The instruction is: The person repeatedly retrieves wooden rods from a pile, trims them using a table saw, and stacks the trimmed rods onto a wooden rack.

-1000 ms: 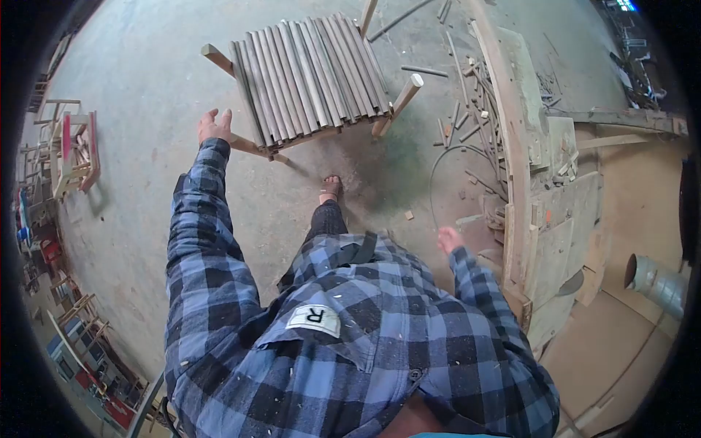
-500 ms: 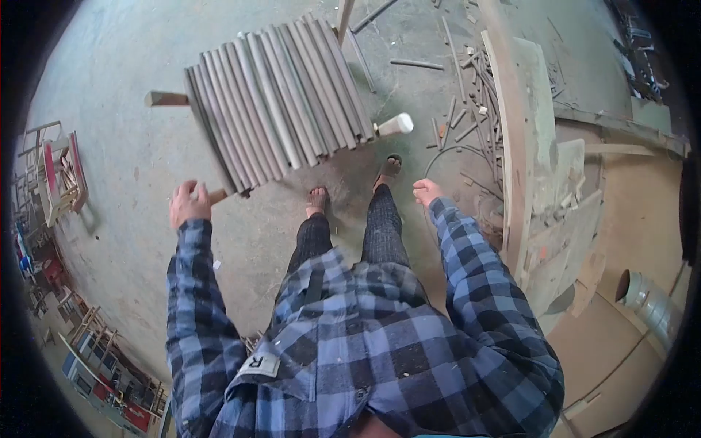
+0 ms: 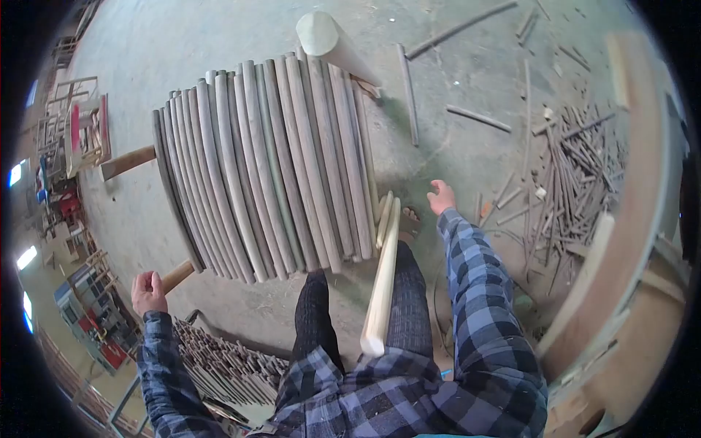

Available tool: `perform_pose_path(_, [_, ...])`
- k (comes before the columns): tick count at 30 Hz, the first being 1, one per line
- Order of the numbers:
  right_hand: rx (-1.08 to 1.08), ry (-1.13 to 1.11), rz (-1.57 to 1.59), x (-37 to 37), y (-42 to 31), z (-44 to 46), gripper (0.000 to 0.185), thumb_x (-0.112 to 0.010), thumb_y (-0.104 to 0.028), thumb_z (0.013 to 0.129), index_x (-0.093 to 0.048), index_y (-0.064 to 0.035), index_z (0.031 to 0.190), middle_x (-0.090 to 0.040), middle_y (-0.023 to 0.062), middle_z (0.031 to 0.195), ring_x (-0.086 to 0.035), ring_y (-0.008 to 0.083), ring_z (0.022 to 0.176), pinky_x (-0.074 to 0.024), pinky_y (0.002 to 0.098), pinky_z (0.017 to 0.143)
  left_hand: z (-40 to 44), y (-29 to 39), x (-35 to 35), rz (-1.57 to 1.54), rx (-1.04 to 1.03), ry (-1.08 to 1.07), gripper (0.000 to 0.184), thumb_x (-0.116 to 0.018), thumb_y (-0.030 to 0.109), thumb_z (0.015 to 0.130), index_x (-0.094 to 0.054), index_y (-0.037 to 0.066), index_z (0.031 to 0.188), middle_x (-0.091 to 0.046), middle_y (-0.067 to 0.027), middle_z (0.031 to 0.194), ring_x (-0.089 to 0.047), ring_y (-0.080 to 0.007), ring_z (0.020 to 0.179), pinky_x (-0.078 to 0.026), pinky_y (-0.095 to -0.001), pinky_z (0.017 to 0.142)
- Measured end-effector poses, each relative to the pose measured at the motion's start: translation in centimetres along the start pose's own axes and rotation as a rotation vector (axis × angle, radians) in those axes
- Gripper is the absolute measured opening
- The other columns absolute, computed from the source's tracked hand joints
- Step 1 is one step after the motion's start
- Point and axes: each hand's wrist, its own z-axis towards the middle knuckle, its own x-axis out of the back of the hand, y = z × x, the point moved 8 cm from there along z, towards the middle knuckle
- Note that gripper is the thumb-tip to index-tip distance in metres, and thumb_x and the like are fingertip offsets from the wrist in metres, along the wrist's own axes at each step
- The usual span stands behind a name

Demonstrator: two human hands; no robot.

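A wooden frame with a top of many grey round sticks [image 3: 252, 168] stands tilted in front of me, close to my legs. At its lower left corner my left hand [image 3: 150, 293] is closed round the end of a wooden leg [image 3: 177, 277]. My right hand [image 3: 441, 197] is held over the floor to the right of the frame, holding nothing, fingers apart and slightly bent. Between the frame and that hand, a pale post [image 3: 381, 299] points toward my body. A thick post end [image 3: 318, 35] rises at the far edge, and another leg [image 3: 130, 162] sticks out left.
Loose sticks [image 3: 577, 157] are heaped on the floor at the right, beside a long wooden board [image 3: 631, 182]. Single sticks [image 3: 478, 118] lie farther ahead. A large stack of thin sticks [image 3: 230, 365] is at lower left. Small wooden frames [image 3: 87, 131] stand at far left.
The slatted frame has turned and come nearer, appearing larger. My left hand has moved down and left with its leg. My right hand has opened from a closed shape.
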Motion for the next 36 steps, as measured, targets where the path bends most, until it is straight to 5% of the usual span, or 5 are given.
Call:
perform_pose_path(10, [0.061, -0.032, -0.171, -4.4, -1.4, 10.2, 0.055, -0.060, -0.018, 0.071, -0.046, -0.0109, 0.123, -0.045, 0.0187, 0.121, -0.043, 0.0323, 0.114, -0.0348, 0.0363, 0.097, 0.4, -1.0, -1.0, 0.197, -0.058, -0.022, 0.013, -0.057, 0.017, 0.079, -0.059, 0.004, 0.078, -0.053, -0.0046, 0.073, -0.051, -0.0138, 0.063, -0.042, -0.0259, 0.058])
perform_pose_path(17, [0.084, -0.080, -0.182, -7.7, 0.1, 16.7, 0.062, -0.056, -0.014, 0.071, -0.038, -0.0252, 0.129, -0.035, 0.0096, 0.133, -0.036, 0.0297, 0.122, -0.0338, 0.0448, 0.096, 0.6, -1.8, -0.9, 0.154, -0.024, -0.020, 0.016, -0.056, 0.018, 0.076, -0.060, 0.003, 0.076, -0.056, -0.0079, 0.072, -0.056, -0.0184, 0.067, -0.044, -0.0286, 0.064])
perform_pose_path(22, [0.098, -0.035, -0.267, -7.5, -1.1, 19.2, 0.068, -0.058, -0.015, 0.068, -0.035, -0.0158, 0.132, -0.032, 0.0249, 0.132, -0.034, 0.0376, 0.121, -0.0315, 0.0377, 0.100, 0.4, 0.1, -0.5, 0.234, 0.062, -0.006, 0.016, -0.057, 0.019, 0.074, -0.060, 0.004, 0.071, -0.056, -0.0081, 0.069, -0.055, -0.0201, 0.065, -0.044, -0.0306, 0.062])
perform_pose_path(25, [-0.046, -0.152, -0.240, -8.0, 0.3, 19.8, 0.066, -0.052, -0.013, 0.074, -0.030, -0.0300, 0.134, -0.016, 0.0116, 0.144, -0.024, 0.0336, 0.130, -0.0280, 0.0453, 0.101, 0.5, 0.8, -0.5, 0.294, 0.033, 0.004, 0.016, -0.058, 0.020, 0.073, -0.060, 0.004, 0.070, -0.056, -0.0081, 0.068, -0.056, -0.0218, 0.065, -0.044, -0.0319, 0.063])
perform_pose_path(36, [0.117, -0.156, -0.301, -10.3, -2.0, 18.6, 0.067, -0.058, -0.019, 0.074, -0.031, -0.0294, 0.134, -0.016, 0.0101, 0.144, -0.023, 0.0324, 0.130, -0.0284, 0.0485, 0.100, 0.4, 0.7, -0.6, 0.344, 0.042, -0.011, 0.018, -0.060, 0.021, 0.072, -0.060, 0.003, 0.070, -0.055, -0.0086, 0.066, -0.055, -0.0208, 0.063, -0.045, -0.0316, 0.061])
